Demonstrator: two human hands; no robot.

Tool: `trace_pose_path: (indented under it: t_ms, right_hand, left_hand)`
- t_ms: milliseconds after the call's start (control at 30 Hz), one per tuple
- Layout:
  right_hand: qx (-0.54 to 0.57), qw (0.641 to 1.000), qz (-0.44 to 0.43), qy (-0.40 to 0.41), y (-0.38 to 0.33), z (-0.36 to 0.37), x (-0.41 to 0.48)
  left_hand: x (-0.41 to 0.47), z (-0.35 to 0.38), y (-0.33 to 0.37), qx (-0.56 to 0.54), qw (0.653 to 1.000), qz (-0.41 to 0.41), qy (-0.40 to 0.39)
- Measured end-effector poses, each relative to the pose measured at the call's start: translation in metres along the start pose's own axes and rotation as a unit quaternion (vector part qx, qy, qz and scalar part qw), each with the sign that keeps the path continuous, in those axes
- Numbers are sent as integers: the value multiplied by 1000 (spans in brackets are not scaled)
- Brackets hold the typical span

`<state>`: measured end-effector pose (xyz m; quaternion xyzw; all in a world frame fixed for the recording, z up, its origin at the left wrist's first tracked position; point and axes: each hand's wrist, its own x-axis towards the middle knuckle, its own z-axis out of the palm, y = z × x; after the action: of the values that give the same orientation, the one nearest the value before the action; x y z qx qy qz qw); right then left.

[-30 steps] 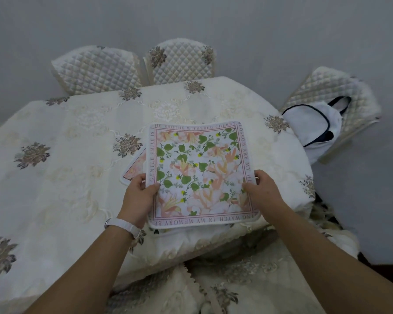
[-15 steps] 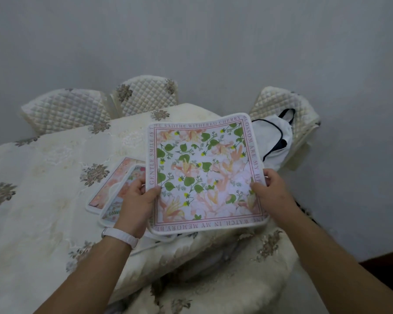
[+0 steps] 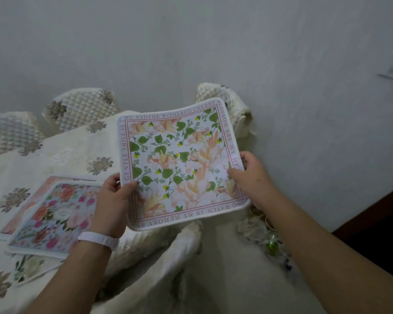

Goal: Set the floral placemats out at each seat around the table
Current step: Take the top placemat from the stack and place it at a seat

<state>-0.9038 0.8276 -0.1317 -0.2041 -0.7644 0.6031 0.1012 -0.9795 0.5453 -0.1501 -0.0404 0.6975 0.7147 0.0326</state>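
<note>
Head view: placemat (image 3: 179, 164) between both hands.

The placemat (image 3: 182, 164) in the middle of the frame is showing a white ground with peach-pink blossoms, green heart-shaped leaves and small yellow buds, framed by a thin pink line and a border of grey-pink lettering. At lower left, a second placemat (image 3: 55, 214) is displaying pink, red and coral roses on pale blue, and under it a pink-peach placemat (image 3: 39, 191) is peeking out. The tablecloth (image 3: 61, 155) on the desk is glowing cream with brown-grey floral medallions. The quilted chair covers (image 3: 82, 109) at upper left are showing cream diamond stitching with the same brownish flowers. The wristband (image 3: 99, 242) is looking white, and the wall (image 3: 304, 87) is appearing plain grey-white.
</note>
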Motion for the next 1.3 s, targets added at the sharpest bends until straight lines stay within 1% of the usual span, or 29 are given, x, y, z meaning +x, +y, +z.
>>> trace_pose_path:
  t_ms: [133,233,367,500,800,1000,1067,1300]
  right_hand:
    - [13,1000,4,6,9,-57,7]
    - [31,1000,3,4,12,-86,20]
    - [48,999,8,10,19,-106,48]
    - [29,999,16,9,23,-110,93]
    - [-32,998,22,-41,13,-89,243]
    - [-31,996,15,-83,-9,-64,325]
    - [-23,995,16,-98,-13,-53,347]
    - [-64,979,-14,-193,-22,3,414]
  left_hand:
    - [-16,58,2,-8,1000,1,-8]
    - [-12,89,5,-9,1000,-1,-13]
    - [8,124,4,-7,1000,3,-14]
    - [45,150,-4,-12,1000,-4,-11]
    - [162,188,-26,-45,998,-30,42]
    - [227,193,-24,-64,993,-55,88]
    - [239,192,-22,-57,991,-57,111]
    - [259,169,-25,-60,971,-86,215]
